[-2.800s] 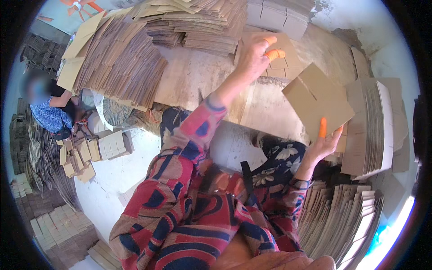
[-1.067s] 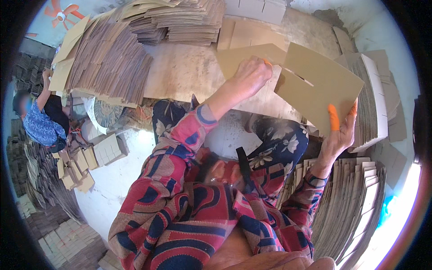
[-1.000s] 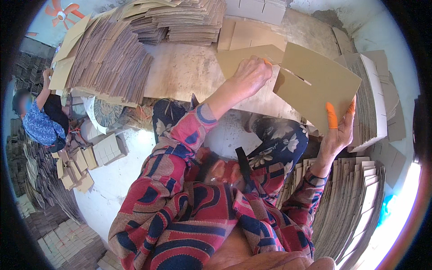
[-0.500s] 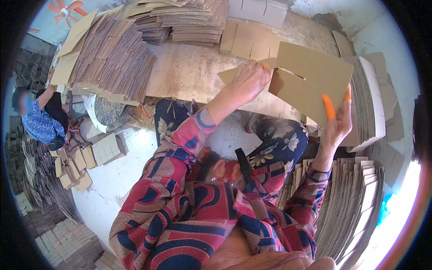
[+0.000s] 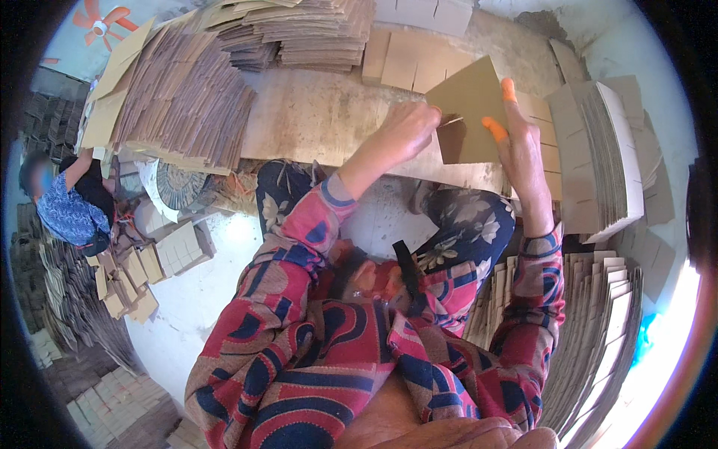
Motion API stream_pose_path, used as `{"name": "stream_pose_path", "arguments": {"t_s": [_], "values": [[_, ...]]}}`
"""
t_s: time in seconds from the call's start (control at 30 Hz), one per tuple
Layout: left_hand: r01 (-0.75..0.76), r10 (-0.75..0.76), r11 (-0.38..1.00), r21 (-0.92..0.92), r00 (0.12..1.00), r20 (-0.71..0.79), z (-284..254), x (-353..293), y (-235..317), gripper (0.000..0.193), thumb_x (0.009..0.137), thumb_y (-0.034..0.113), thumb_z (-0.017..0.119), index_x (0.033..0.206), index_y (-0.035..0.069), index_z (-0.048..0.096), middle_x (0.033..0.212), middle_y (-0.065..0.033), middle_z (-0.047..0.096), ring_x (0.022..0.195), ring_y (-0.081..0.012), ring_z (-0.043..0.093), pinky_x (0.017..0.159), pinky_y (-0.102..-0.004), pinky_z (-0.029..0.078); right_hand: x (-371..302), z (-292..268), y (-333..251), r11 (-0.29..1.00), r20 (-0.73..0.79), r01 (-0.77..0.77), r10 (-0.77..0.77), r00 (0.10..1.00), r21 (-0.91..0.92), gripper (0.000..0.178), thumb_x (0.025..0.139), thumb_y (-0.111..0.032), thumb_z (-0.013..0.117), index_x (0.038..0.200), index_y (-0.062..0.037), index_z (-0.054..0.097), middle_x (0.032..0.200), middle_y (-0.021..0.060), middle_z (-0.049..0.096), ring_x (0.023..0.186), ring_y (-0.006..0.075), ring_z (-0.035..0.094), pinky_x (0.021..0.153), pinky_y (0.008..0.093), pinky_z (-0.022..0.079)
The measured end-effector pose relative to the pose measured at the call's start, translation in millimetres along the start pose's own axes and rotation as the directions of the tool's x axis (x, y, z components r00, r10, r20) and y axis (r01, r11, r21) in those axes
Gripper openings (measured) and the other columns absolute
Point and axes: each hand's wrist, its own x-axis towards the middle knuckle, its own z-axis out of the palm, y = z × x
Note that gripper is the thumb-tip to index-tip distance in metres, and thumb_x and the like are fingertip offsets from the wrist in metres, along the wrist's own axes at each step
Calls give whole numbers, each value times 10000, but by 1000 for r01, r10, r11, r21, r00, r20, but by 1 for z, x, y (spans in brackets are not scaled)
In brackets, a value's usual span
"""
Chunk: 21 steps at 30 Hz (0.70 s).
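Note:
A brown cardboard sheet (image 5: 470, 96) stands tilted above the near edge of the wooden table. My right hand (image 5: 523, 142) grips it by its right side, orange covers on the thumb and a finger. At the sheet's left edge my left hand (image 5: 413, 131) is closed in a pinch, and a thin dark sliver shows between its fingertips and the sheet. What those fingers hold is too small to make out. Under and behind the sheet lie flat slotted cardboard pieces (image 5: 415, 66).
The wooden table (image 5: 314, 112) carries a leaning cardboard stack (image 5: 183, 90) at left and another pile (image 5: 321, 37) at the back. Slotted sheets (image 5: 598, 161) stand at right, with more rows (image 5: 591, 314) below. A co-worker (image 5: 71, 202) sits at far left.
The cardboard sheet has turned and tilted, so it looks narrower. My right hand has moved up and left with it, while my left hand has shifted slightly left and down.

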Motion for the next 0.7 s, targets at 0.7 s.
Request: {"name": "stream_pose_path", "arguments": {"t_s": [0.7], "values": [[56, -46, 997, -51, 984, 170, -11, 21, -22, 110, 715, 94, 675, 755, 5, 625, 730, -214, 612, 728, -390, 610, 639, -463, 484, 48, 4, 5, 995, 181, 99, -101, 978, 24, 614, 715, 203, 435, 1310, 53, 431, 1246, 274, 514, 1083, 393, 561, 886, 370, 495]]}}
